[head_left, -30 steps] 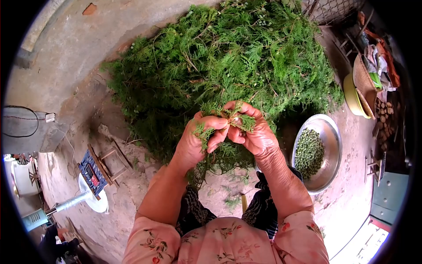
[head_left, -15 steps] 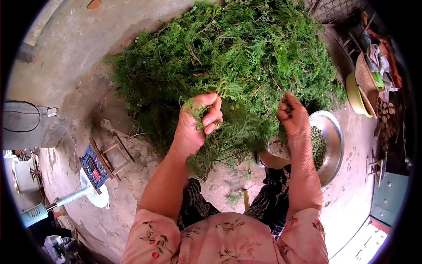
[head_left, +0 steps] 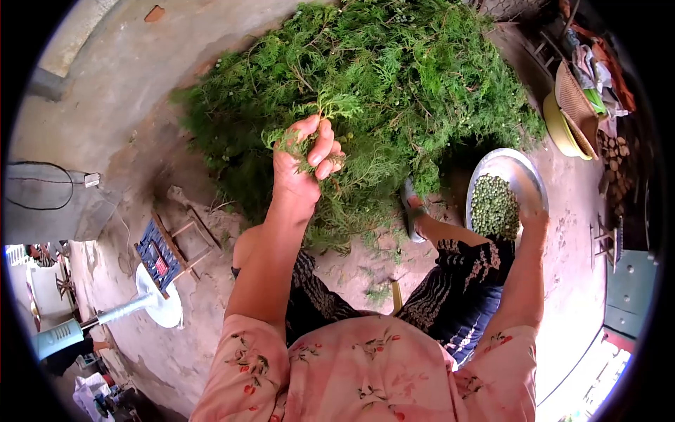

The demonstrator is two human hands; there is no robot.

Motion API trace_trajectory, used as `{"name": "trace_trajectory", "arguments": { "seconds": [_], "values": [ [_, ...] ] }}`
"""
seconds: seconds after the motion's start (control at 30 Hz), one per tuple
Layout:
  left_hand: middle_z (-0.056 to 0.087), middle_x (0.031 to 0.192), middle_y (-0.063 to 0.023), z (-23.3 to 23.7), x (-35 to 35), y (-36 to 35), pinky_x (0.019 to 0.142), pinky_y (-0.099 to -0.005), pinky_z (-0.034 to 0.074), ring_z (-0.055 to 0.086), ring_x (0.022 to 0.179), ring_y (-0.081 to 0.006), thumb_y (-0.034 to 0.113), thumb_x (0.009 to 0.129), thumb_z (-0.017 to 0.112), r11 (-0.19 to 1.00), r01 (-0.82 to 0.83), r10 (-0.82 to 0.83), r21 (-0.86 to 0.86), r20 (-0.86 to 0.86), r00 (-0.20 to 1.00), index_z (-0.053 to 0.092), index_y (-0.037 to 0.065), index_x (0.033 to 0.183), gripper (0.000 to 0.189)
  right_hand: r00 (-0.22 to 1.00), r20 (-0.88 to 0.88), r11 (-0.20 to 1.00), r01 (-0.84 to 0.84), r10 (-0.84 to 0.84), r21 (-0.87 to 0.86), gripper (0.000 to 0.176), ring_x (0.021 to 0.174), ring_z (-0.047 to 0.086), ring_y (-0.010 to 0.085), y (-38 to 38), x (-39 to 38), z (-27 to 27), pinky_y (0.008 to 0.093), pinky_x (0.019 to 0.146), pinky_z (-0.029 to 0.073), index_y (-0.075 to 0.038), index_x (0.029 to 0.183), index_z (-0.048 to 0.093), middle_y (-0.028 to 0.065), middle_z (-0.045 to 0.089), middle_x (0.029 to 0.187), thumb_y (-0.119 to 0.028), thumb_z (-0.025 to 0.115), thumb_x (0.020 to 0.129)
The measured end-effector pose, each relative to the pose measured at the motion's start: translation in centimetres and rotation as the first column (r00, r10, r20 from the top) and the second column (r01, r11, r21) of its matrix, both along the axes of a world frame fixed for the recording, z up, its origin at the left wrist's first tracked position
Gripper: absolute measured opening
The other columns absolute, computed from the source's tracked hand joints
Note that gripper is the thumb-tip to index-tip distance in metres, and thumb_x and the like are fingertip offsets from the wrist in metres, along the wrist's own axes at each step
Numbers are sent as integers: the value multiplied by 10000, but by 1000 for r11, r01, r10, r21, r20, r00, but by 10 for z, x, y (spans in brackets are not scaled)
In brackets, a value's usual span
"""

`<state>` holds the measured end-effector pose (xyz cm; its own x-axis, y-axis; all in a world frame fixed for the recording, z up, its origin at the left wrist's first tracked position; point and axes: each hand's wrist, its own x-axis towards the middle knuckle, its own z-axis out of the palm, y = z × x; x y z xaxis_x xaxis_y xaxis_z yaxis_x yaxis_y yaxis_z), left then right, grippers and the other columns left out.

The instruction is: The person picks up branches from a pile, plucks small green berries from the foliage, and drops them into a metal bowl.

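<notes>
My left hand (head_left: 306, 156) is closed around a green conifer sprig (head_left: 340, 106), whose scaly tips stick out above and beside the fingers. It hovers in front of a large heap of cut conifer branches (head_left: 394, 77) on the floor. My right hand (head_left: 533, 213) is low at the right, over the near right rim of a metal basin (head_left: 485, 163). Its fingers are blurred and washed out against the basin, so what they hold cannot be made out. Small round green cones (head_left: 494, 207) lie in the basin.
A small wooden stool (head_left: 158, 254) and a white and blue standing fan (head_left: 140, 299) are on the left. At the right stand a yellow tub (head_left: 562, 130) with a woven basket (head_left: 578, 105) against it. My sandalled foot (head_left: 415, 211) rests between heap and basin.
My right hand has moved from beside the heap, right and down to the basin. My left hand, still with the sprig, has risen slightly to the left.
</notes>
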<state>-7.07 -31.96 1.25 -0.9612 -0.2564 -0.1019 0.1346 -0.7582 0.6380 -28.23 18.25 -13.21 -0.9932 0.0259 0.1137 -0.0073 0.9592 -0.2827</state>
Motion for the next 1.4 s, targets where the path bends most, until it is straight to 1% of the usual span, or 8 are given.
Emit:
{"name": "trace_trajectory", "arguments": {
  "seconds": [0.07,0.13,0.37,0.8,0.87,0.9,1.0,1.4],
  "values": [
    [366,442,39,11,4,9,418,-248,306,318,386,-100,264,883,460,999,-37,38,10,-12,999,490,102,716,235,988,-126,870,-140,91,-472,356,821,593,248,-7,10,8,351,718,498,60,1008,565,170,604,895,-134,673,729],
    [368,453,37,23,7,22,434,-249,310,329,399,-105,269,877,480,990,-137,137,-36,6,991,495,98,740,220,984,168,-126,160,-52,-979,271,764,599,203,-51,10,22,323,718,513,27,1037,572,129,614,869,-109,593,804],
    [518,795,-27,38,15,73,511,-309,404,480,644,-146,198,873,494,958,-286,286,-8,-22,958,507,70,854,130,480,-58,103,-301,875,-948,872,1248,360,288,-236,189,139,442,1038,273,-69,1377,254,158,357,1363,-156,753,668],
    [566,1066,-129,71,62,156,811,-346,457,585,838,-196,107,797,646,895,-86,75,-439,-44,996,512,3,1126,371,852,-122,-292,37,509,-956,325,956,535,187,-274,236,100,317,812,450,-24,1179,487,99,544,1100,-120,515,869],
    [467,1234,-182,77,83,182,846,-342,451,576,869,-198,60,788,635,536,-353,234,-767,-266,935,463,-19,1200,454,752,-235,557,-626,615,-545,328,964,539,203,-246,231,95,317,810,452,-9,1134,527,127,544,1077,-207,517,873],
    [381,1338,-165,76,95,183,1001,-367,324,345,1261,-241,112,824,604,427,-395,178,-813,-353,919,395,0,1278,512,849,-137,-4,-157,510,-988,335,942,555,206,-246,232,95,297,795,454,3,1108,542,122,558,1045,-225,534,863],
    [505,1218,-131,53,122,163,926,-312,405,499,1107,-200,36,831,575,274,-480,251,-833,-420,872,473,0,1208,392,850,174,-420,411,497,-809,251,805,572,209,-249,218,131,303,726,459,42,1020,556,105,600,935,-149,517,861],
    [626,976,-64,-28,91,121,758,-225,441,564,870,-104,155,878,563,855,-7,86,-519,128,988,590,-9,1070,254,869,224,-166,324,441,-931,275,761,576,171,-220,238,134,319,669,483,-30,938,570,54,588,852,-284,530,839]
  ]
}}
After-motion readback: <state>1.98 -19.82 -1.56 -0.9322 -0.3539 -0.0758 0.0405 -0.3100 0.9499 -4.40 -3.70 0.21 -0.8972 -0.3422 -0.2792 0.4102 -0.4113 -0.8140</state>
